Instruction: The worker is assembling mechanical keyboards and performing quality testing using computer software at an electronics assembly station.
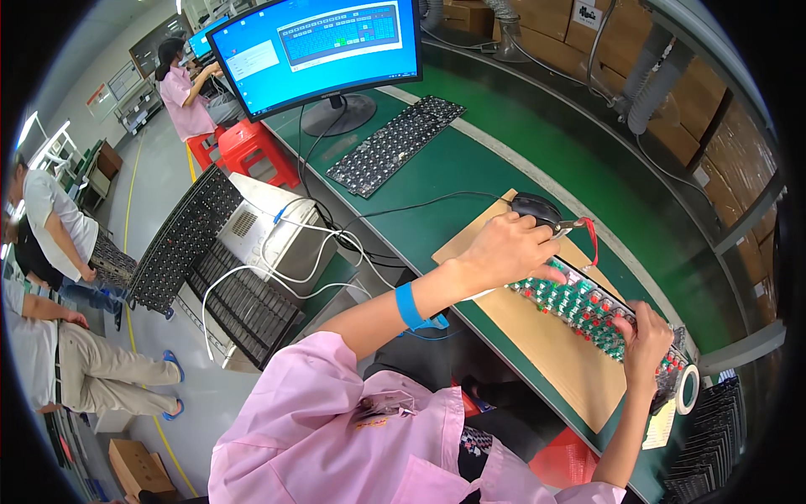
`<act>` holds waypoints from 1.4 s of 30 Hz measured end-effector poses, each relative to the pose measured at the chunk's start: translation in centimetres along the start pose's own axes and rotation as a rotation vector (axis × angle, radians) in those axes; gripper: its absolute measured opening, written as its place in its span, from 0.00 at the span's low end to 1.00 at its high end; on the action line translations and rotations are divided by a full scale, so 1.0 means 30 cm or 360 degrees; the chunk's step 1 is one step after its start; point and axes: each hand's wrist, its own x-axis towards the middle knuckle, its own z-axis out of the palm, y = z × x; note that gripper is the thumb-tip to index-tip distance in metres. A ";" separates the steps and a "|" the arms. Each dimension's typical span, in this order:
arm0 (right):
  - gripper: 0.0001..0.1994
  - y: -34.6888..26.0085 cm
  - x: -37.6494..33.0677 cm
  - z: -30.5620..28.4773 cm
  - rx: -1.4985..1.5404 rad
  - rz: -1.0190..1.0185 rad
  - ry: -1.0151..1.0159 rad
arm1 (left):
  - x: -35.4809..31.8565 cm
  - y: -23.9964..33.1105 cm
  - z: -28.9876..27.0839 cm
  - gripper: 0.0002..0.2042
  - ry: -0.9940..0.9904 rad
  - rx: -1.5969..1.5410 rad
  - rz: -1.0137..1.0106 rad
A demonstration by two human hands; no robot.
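A bare keyboard (579,311) without keycaps, its green and red switches showing, is tilted up above a brown board on the bench. My left hand (512,250) is closed on its left end, with the thumb on the switch side. At the right end, my right hand (646,344) grips the keyboard with its thumb on the switch side too. Beyond my left fingers lie a black mouse (535,207) and a metal tool with a red handle (593,239). A blue band (409,306) circles my left wrist.
The brown board (478,244) lies on the green bench. A keycap-less black keyboard plate (395,144) rests near the monitor (315,50). A roll of tape (687,389) and stacked black plates (705,437) are at right. Left stands a rack (239,294) of plates with white cables.
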 end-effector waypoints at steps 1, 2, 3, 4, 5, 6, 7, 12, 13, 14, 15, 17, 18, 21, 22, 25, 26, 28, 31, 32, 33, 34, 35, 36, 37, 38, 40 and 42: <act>0.18 0.004 -0.007 0.004 -0.0046 -0.0034 0.0025 | -0.003 0.001 -0.001 0.15 0.0031 0.0011 0.0001; 0.18 0.006 -0.010 0.008 -0.0092 -0.0070 0.0049 | -0.005 0.001 -0.003 0.15 0.0061 0.0023 0.0002; 0.18 0.002 -0.008 0.009 -0.0087 -0.0072 0.0051 | -0.007 0.001 -0.006 0.15 0.0060 0.0028 0.0000; 0.18 -0.001 -0.006 0.004 -0.0067 -0.0072 0.0058 | -0.007 0.003 -0.008 0.16 0.0075 0.0037 0.0008; 0.18 -0.006 -0.004 -0.001 -0.0046 -0.0072 0.0064 | -0.007 0.006 -0.010 0.16 0.0090 0.0045 0.0016; 0.18 -0.013 -0.003 -0.008 -0.0026 -0.0072 0.0070 | -0.007 0.009 -0.014 0.16 0.0104 0.0053 0.0024; 0.18 -0.019 -0.003 -0.017 -0.0006 -0.0070 0.0075 | -0.007 0.013 -0.016 0.16 0.0118 0.0059 0.0033; 0.18 -0.038 -0.001 -0.054 -0.0041 0.0032 -0.0135 | -0.012 0.029 -0.009 0.16 0.0073 -0.0010 0.0009; 0.18 -0.039 0.004 -0.057 -0.0017 0.0016 -0.0154 | -0.015 0.026 -0.004 0.16 0.0085 0.0046 0.0038; 0.17 -0.042 0.024 -0.058 0.0007 0.0003 -0.0177 | -0.017 0.012 -0.002 0.17 0.0095 0.0097 0.0067; 0.15 -0.065 0.044 -0.068 0.0086 -0.0046 -0.0099 | -0.018 0.009 -0.002 0.17 0.0059 0.0003 0.0063; 0.14 -0.099 0.055 -0.056 0.0188 -0.0021 -0.0127 | -0.028 0.014 -0.037 0.18 0.0081 -0.0013 0.0008; 0.14 -0.096 0.046 -0.063 0.0212 0.0057 -0.0237 | -0.027 0.031 -0.056 0.18 0.0052 -0.0127 0.0012; 0.14 -0.067 0.009 -0.052 0.0222 0.0082 -0.0257 | -0.030 0.025 -0.072 0.21 0.0113 -0.0212 -0.0104; 0.14 -0.066 -0.003 -0.042 0.0249 -0.0043 -0.0134 | -0.041 0.016 -0.066 0.20 0.0094 -0.0200 -0.0115; 0.14 -0.085 -0.027 -0.045 0.0172 -0.0040 -0.0150 | -0.077 0.007 -0.058 0.18 0.0089 -0.0228 -0.0084; 0.14 -0.091 -0.029 -0.049 0.0143 -0.0064 -0.0138 | -0.086 0.007 -0.059 0.17 0.0101 -0.0210 -0.0072; 0.15 -0.107 -0.029 -0.054 0.0110 -0.0076 -0.0139 | -0.094 0.011 -0.062 0.17 0.0104 -0.0211 -0.0060; 0.17 -0.134 -0.022 -0.058 0.0159 -0.0046 -0.0135 | -0.087 0.028 -0.087 0.15 0.0033 -0.0314 -0.0092; 0.18 -0.136 -0.025 -0.057 0.0175 -0.0035 -0.0133 | -0.088 0.032 -0.086 0.15 0.0009 -0.0347 -0.0102; 0.18 -0.135 -0.025 -0.053 0.0173 -0.0030 -0.0139 | -0.090 0.032 -0.085 0.15 0.0006 -0.0354 -0.0102; 0.18 -0.133 -0.024 -0.049 0.0158 -0.0063 -0.0134 | -0.092 0.031 -0.084 0.15 0.0018 -0.0356 -0.0099; 0.18 -0.130 -0.025 -0.043 0.0143 -0.0096 -0.0129 | -0.094 0.031 -0.082 0.15 0.0030 -0.0357 -0.0096; 0.18 -0.130 -0.026 -0.040 0.0129 -0.0129 -0.0125 | -0.097 0.030 -0.080 0.15 0.0042 -0.0359 -0.0094; 0.18 -0.132 -0.030 -0.039 0.0115 -0.0161 -0.0122 | -0.100 0.031 -0.078 0.15 0.0053 -0.0361 -0.0092; 0.18 -0.135 -0.026 -0.040 0.0112 -0.0157 -0.0125 | -0.099 0.028 -0.074 0.14 0.0068 -0.0361 -0.0088; 0.17 -0.154 -0.008 -0.045 0.0196 -0.0124 -0.0058 | -0.099 0.023 -0.067 0.14 0.0096 -0.0362 -0.0081; 0.16 -0.176 0.007 -0.044 0.0282 -0.0088 0.0007 | -0.103 0.020 -0.061 0.14 0.0118 -0.0365 -0.0075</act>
